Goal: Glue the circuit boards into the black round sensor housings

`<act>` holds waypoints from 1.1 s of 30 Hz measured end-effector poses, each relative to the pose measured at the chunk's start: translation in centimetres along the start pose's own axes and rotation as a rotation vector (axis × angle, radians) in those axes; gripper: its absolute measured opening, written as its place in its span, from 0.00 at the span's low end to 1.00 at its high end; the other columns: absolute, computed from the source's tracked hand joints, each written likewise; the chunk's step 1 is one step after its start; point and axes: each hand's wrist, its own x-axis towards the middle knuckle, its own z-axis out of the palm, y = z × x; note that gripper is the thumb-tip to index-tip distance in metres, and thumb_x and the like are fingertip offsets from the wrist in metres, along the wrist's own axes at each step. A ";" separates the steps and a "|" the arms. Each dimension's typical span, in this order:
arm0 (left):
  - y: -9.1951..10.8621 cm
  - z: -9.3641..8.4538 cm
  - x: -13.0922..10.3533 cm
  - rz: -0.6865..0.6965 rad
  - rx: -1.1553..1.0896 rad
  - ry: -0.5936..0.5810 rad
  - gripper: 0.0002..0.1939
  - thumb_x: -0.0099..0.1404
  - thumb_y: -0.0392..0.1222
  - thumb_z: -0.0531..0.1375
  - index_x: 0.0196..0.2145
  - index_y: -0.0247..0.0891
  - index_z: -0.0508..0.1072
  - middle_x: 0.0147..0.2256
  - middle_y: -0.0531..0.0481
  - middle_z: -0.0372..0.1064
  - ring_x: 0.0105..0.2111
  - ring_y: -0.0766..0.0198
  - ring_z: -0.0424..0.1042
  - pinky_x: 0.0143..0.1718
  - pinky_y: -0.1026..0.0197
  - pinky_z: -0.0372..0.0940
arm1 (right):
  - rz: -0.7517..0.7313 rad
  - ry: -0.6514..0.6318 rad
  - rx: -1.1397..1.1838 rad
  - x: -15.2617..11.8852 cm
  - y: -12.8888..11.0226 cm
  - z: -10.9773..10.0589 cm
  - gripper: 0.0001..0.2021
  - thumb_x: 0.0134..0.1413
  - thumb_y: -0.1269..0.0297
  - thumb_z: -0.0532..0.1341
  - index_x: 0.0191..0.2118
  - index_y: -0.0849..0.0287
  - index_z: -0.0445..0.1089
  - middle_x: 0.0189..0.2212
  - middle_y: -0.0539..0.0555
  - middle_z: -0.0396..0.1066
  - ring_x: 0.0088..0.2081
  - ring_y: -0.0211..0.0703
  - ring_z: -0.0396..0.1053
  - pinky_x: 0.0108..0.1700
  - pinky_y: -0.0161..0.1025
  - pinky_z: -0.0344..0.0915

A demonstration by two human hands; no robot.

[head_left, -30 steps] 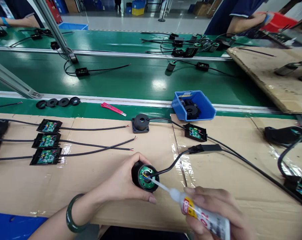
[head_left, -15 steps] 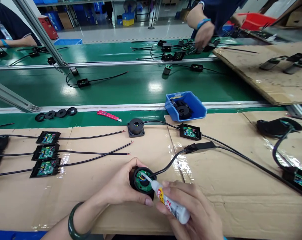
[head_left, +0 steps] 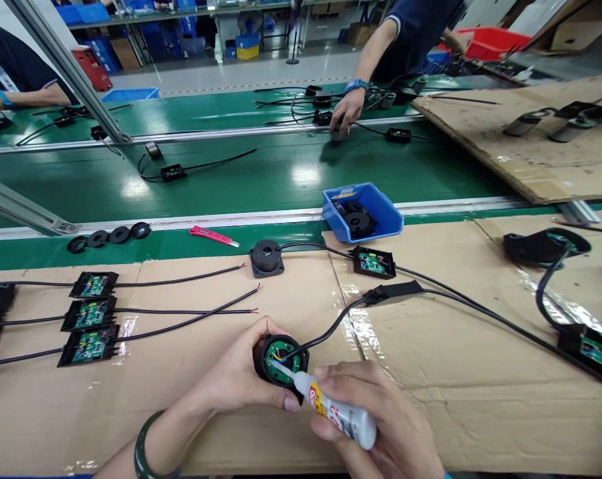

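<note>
My left hand is wrapped round a round black housing near the front edge of the cardboard. Inside the housing sits a green circuit board with thin coloured wires. In my right hand is a white glue bottle, tilted so that its narrow nozzle reaches into the housing over the board. A black cable runs from the housing to a black sleeve on the right. Behind my hands stands another black housing, cabled to an open box with a circuit board.
A blue bin holds black parts. A red cutter and several black rings lie left of it. Three open circuit boxes sit at left. Across the green conveyor, a person's hand reaches onto it.
The nozzle tip has shifted slightly left and down over the board. Across the belt, the other person's hand has moved left and down to a cylindrical part. The camera view has shifted slightly.
</note>
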 end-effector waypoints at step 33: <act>0.1 -0.1 0.0 0.049 0.057 0.025 0.35 0.39 0.44 0.79 0.41 0.38 0.67 0.41 0.49 0.69 0.40 0.58 0.68 0.40 0.61 0.62 | -0.003 0.186 0.002 0.1 0.7 -0.2 0.08 0.60 0.71 0.61 0.45 0.59 0.70 0.33 0.55 0.75 0.32 0.41 0.75 0.31 0.34 0.76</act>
